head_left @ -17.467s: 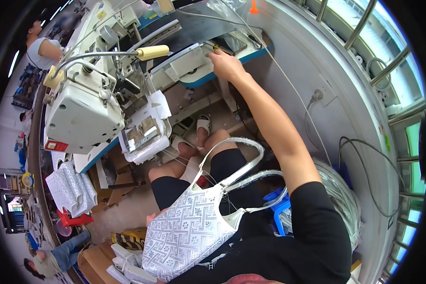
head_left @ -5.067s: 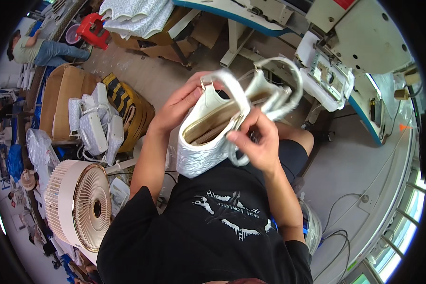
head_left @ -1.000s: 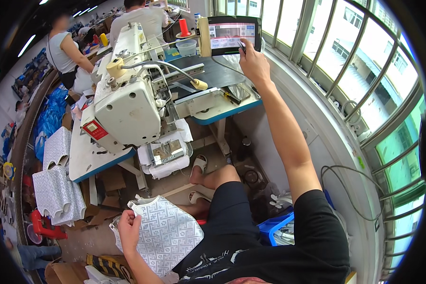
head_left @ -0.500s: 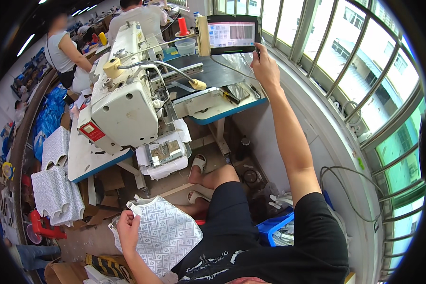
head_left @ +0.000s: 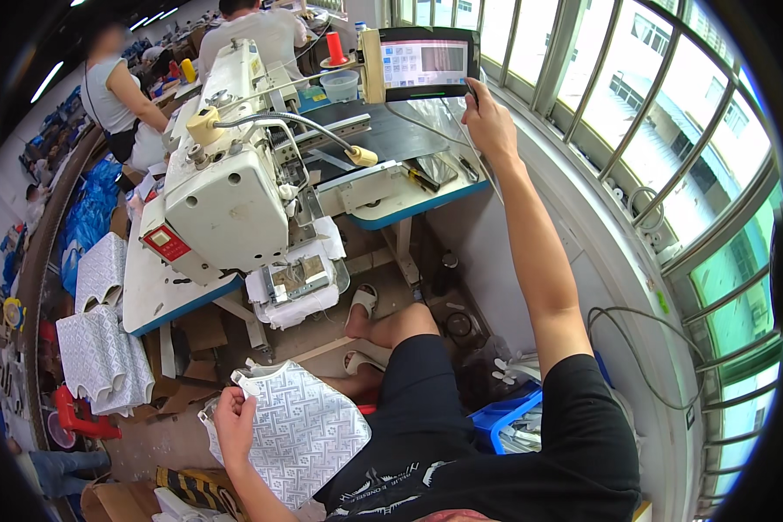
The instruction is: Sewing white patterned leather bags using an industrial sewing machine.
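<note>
My left hand (head_left: 234, 424) is closed on the edge of a white fabric piece (head_left: 309, 422) with a grey woven pattern, which drapes over my lap. My right hand (head_left: 492, 129) is raised at the lower right corner of a screen panel (head_left: 444, 61). Its fingers are curled together around something dark and small, too hidden to name. The lit screen shows rows of small icons and a dark box. Left of the panel stands a large white sewing machine (head_left: 226, 204), with a metal clamp plate (head_left: 300, 277) below its head.
Stacked patterned fabric pieces (head_left: 104, 361) hang at the table's left edge. A flexible lamp (head_left: 363, 156) arches over the machine bed. Tools (head_left: 422, 177) lie on the table's right part. A blue crate (head_left: 500, 422) is by my right leg. Barred windows line the right. Two people work beyond.
My right hand stays at the screen's corner with slight finger movement. The left hand keeps its hold on the fabric. The whole view has shifted very slightly.
</note>
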Demonstrator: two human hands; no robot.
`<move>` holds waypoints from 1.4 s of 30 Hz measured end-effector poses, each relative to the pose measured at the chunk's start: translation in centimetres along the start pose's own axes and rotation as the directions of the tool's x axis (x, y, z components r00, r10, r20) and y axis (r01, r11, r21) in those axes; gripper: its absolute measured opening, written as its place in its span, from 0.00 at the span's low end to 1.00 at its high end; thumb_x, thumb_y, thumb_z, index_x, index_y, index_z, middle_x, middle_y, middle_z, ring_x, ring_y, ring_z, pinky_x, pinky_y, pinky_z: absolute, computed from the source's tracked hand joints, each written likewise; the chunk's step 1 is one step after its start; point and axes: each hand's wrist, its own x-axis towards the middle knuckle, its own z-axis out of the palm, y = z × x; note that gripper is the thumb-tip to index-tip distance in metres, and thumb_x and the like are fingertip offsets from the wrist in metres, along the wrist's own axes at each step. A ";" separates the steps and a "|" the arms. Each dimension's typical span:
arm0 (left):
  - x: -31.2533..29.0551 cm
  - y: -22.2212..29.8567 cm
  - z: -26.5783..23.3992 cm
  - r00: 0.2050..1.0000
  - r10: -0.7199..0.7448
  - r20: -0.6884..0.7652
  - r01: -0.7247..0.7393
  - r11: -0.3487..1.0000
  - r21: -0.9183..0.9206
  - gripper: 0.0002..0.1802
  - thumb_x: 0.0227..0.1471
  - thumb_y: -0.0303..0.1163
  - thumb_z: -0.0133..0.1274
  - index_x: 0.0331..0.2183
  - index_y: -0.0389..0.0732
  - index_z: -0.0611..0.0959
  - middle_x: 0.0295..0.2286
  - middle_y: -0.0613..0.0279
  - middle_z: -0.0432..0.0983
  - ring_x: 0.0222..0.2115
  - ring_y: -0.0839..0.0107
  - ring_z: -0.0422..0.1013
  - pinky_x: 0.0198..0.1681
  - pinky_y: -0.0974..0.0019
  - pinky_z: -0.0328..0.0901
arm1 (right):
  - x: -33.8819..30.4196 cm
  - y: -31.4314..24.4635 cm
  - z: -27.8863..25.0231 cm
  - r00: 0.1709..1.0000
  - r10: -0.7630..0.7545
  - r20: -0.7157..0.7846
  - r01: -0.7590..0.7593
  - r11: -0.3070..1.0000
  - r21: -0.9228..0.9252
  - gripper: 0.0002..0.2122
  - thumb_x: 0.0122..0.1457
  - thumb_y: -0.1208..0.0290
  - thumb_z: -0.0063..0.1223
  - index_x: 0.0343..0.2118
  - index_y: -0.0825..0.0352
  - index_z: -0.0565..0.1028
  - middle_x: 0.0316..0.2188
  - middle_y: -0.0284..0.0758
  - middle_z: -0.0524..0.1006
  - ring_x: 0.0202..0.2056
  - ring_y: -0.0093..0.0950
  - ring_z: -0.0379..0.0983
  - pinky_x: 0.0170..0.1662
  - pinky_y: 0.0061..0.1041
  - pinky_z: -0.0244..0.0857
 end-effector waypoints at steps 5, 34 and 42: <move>0.2 -0.1 0.1 0.999 0.026 -0.020 -0.026 1.000 0.011 0.05 0.58 0.21 0.58 0.36 0.34 0.78 0.26 0.71 0.73 0.25 0.85 0.65 0.30 0.77 0.62 | 1.2 -0.3 -0.2 0.999 -0.048 -0.015 0.048 0.999 -0.023 0.18 0.72 0.60 0.44 0.63 0.50 0.72 0.29 0.35 0.84 0.36 0.40 0.82 0.40 0.38 0.72; 0.4 -0.1 0.1 1.000 -0.012 0.003 0.011 0.999 0.041 0.06 0.57 0.20 0.58 0.37 0.36 0.77 0.29 0.72 0.73 0.29 0.85 0.66 0.34 0.77 0.62 | 2.8 1.4 -0.1 0.995 -0.101 -0.021 0.103 0.990 0.093 0.19 0.73 0.61 0.42 0.64 0.50 0.72 0.30 0.34 0.84 0.36 0.34 0.83 0.43 0.35 0.73; -0.1 -1.4 -0.2 0.997 0.055 -0.045 -0.054 0.998 0.017 0.04 0.62 0.24 0.55 0.36 0.34 0.77 0.27 0.71 0.72 0.28 0.83 0.64 0.32 0.74 0.61 | 2.1 0.3 1.0 0.989 -0.109 -0.104 0.108 0.994 -0.012 0.17 0.72 0.62 0.44 0.60 0.56 0.73 0.28 0.36 0.84 0.35 0.39 0.83 0.40 0.37 0.73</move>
